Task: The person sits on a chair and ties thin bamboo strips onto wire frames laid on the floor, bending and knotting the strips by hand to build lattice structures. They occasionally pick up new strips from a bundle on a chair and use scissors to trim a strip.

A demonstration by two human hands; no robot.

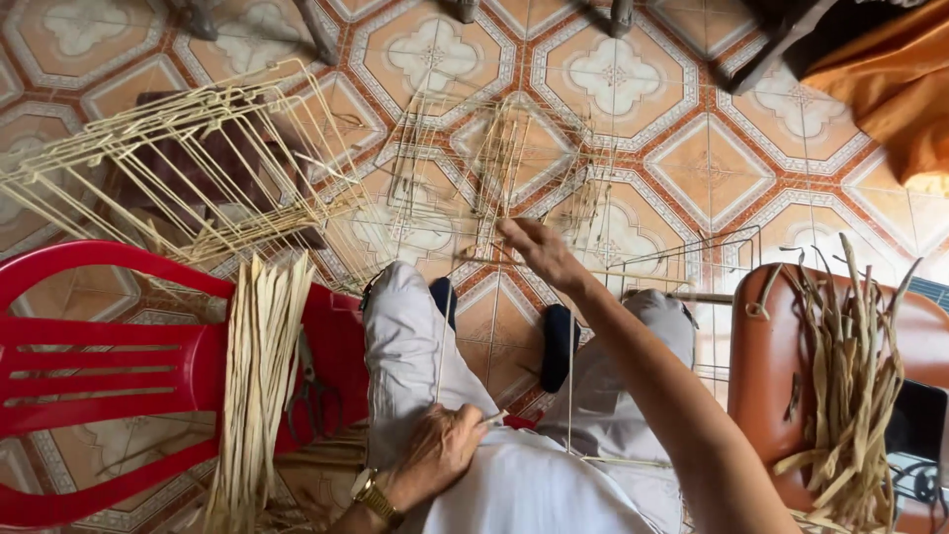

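My left hand (443, 450) rests on my lap, pinching thin pale straw strands (491, 419) between thumb and fingers; a gold watch sits on its wrist. My right hand (539, 252) reaches forward and grips long straw strands of a wire frame partly woven with straw (494, 168) standing on the tiled floor in front of my knees. My legs in light grey trousers (405, 346) stretch out below.
A red plastic chair (99, 366) at left carries a bundle of flat straw strips (262, 366) and scissors (311, 381). Another straw-wrapped wire frame (168, 168) lies at upper left. A brown seat (766, 376) at right holds darker dried strips (850, 386). Orange cloth lies at top right.
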